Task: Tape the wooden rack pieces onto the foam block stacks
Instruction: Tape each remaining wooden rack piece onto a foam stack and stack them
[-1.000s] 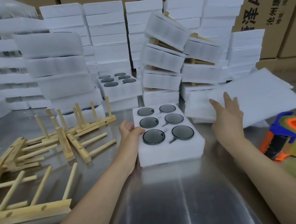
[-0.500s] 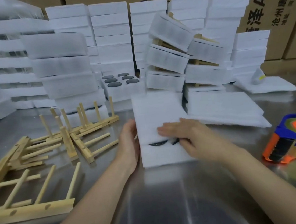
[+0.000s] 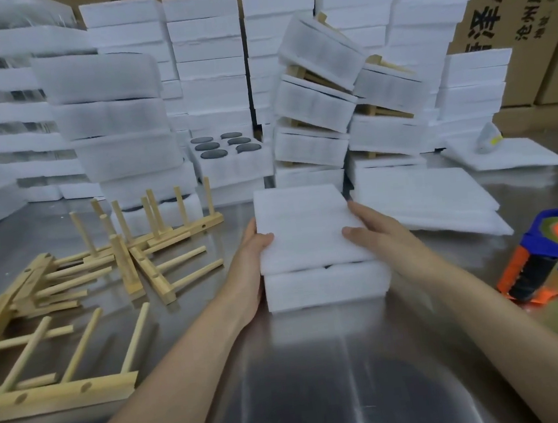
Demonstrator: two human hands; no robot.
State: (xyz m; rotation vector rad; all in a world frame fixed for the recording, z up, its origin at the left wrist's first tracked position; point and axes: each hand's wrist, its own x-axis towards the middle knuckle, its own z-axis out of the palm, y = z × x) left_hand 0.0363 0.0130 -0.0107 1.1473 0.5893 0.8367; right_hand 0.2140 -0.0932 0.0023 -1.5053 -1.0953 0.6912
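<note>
Foam sheet atop foam block: your left hand and right hand grip its sides, thumbs on top.

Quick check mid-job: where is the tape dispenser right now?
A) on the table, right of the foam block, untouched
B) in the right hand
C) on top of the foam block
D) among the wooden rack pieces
A: the tape dispenser lies on the table right of the foam block, while the left hand and right hand both hold the foam sheet on top of that block.
</note>
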